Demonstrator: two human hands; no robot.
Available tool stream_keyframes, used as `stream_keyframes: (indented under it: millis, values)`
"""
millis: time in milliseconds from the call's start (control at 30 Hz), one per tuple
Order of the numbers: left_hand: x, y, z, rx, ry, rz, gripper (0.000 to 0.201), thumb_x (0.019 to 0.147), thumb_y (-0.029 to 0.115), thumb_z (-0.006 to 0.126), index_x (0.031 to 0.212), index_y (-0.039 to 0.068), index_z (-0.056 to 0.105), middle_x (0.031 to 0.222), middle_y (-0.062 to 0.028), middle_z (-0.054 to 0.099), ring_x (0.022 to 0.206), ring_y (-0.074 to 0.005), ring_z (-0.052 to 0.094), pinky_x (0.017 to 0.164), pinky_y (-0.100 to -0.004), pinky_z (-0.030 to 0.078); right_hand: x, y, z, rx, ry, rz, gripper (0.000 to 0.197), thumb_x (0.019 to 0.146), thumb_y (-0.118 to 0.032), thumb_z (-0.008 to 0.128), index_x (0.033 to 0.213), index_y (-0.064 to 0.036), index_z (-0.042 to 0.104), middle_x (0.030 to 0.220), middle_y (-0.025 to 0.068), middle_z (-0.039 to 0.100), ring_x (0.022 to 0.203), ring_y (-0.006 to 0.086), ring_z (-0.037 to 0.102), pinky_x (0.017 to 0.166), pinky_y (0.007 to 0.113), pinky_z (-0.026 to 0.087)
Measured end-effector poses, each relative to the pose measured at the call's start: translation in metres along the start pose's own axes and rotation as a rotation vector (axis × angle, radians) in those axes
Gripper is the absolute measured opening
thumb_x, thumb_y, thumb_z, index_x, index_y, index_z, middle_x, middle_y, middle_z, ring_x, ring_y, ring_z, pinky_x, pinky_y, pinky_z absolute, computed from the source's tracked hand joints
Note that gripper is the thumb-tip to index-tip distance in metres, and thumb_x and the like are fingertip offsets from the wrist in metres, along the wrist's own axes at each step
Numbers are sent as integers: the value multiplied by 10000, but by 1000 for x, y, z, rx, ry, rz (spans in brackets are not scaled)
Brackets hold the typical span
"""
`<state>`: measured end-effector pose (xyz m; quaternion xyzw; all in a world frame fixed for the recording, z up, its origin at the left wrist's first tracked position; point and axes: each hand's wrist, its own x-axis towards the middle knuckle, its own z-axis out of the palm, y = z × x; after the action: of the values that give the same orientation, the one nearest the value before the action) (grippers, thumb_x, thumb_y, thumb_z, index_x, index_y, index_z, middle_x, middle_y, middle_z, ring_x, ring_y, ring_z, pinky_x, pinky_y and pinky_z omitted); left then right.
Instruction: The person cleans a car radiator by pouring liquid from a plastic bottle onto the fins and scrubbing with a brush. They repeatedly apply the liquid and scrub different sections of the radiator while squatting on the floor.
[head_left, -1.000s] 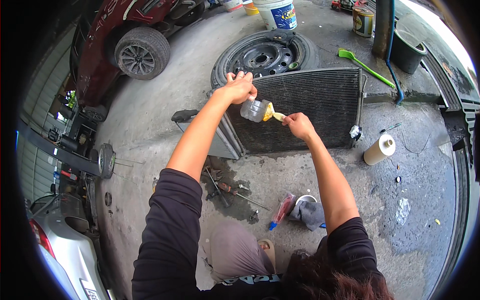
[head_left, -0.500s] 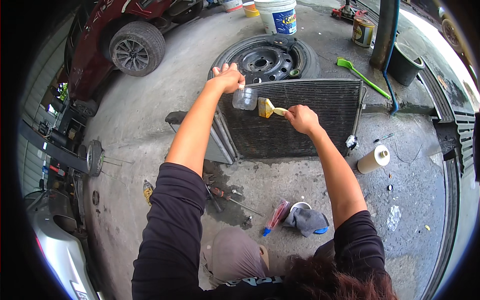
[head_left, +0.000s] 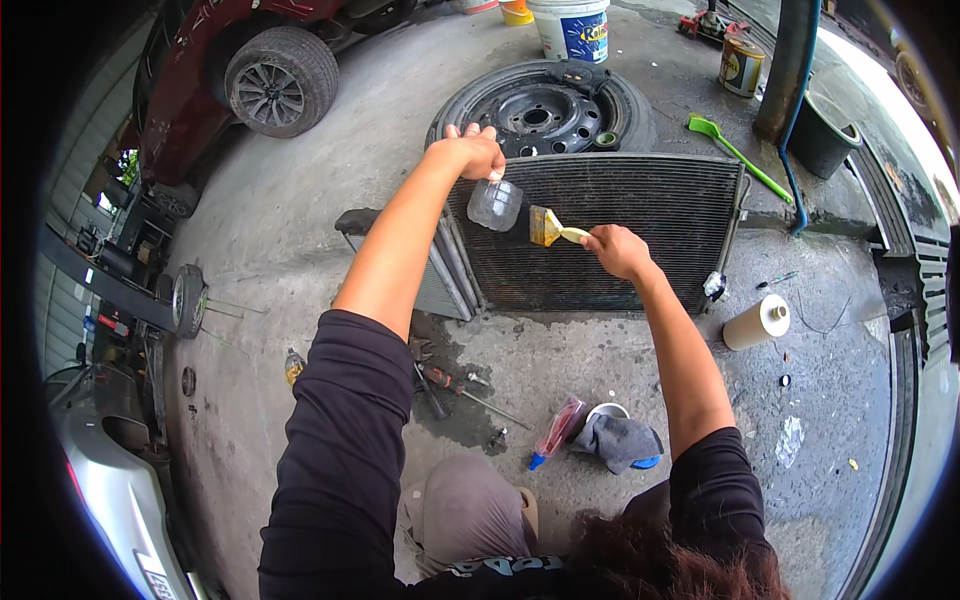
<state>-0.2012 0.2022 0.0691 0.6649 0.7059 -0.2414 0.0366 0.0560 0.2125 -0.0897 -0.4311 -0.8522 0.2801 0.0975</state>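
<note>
My left hand (head_left: 470,154) is closed on the rim of a clear plastic cup (head_left: 494,206), which hangs tilted in front of the upper left of a black finned radiator (head_left: 610,265). A paintbrush (head_left: 546,228) with a pale handle is gripped in my right hand (head_left: 617,250). Its yellowed bristles point left toward the cup, a small gap away from it. The radiator stands propped against a tyre on a black steel wheel (head_left: 540,118). A second, grey finned panel (head_left: 436,272) leans at its left side.
A cream bottle (head_left: 757,322) stands right of the radiator. Screwdrivers (head_left: 440,378), a red-tinted clear bottle (head_left: 557,434) and a grey cloth (head_left: 617,440) on a white cup lie near my knee. Behind are a white bucket (head_left: 552,28), a green brush (head_left: 740,158) and a post (head_left: 788,75).
The whole view has shifted slightly, with the scene moving a little right. Both hands keep their holds, and the cup has tipped somewhat beside the brush.
</note>
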Motion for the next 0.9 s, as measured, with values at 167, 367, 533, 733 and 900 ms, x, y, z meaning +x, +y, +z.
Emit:
stream_keyframes:
  millis: [167, 367, 533, 733, 900]
  values:
    - [13, 22, -5, 56, -18, -10, 62, 830, 305, 653, 883, 296, 685, 1244, -35, 414, 1312, -302, 291, 929, -521, 250, 3, -7, -12, -42, 53, 4, 357, 917, -432, 505, 991, -135, 689, 918, 118, 684, 913, 312, 639, 790, 426, 499]
    - [-3, 20, -5, -87, 119, -60, 58, 819, 238, 673, 875, 244, 688, 1220, -60, 422, 1342, -344, 251, 976, -540, 190, 5, -5, -20, -82, 84, -49, 349, 918, -422, 502, 984, -130, 682, 870, 124, 680, 861, 321, 646, 757, 430, 504]
    - [-41, 17, 35, -170, 278, -186, 57, 812, 178, 658, 839, 218, 688, 1175, -64, 439, 1267, -323, 330, 992, -519, 181, -4, 6, -9, -163, 113, -91, 341, 927, -416, 487, 937, -120, 655, 820, 127, 670, 811, 327, 646, 713, 447, 503]
    - [-101, 39, 89, -429, 454, -319, 90, 769, 87, 605, 742, 155, 659, 1111, -97, 443, 1168, -303, 380, 980, -515, 202, -4, 5, 1, -230, 121, -143, 310, 926, -392, 498, 902, -109, 623, 774, 125, 661, 751, 324, 646, 650, 448, 501]
    - [-152, 65, 129, -557, 539, -447, 86, 771, 82, 604, 751, 148, 655, 1052, -85, 438, 1095, -282, 395, 962, -529, 209, -3, -9, 0, -185, 175, -114, 288, 926, -385, 502, 925, -131, 638, 778, 116, 666, 754, 317, 649, 659, 438, 505]
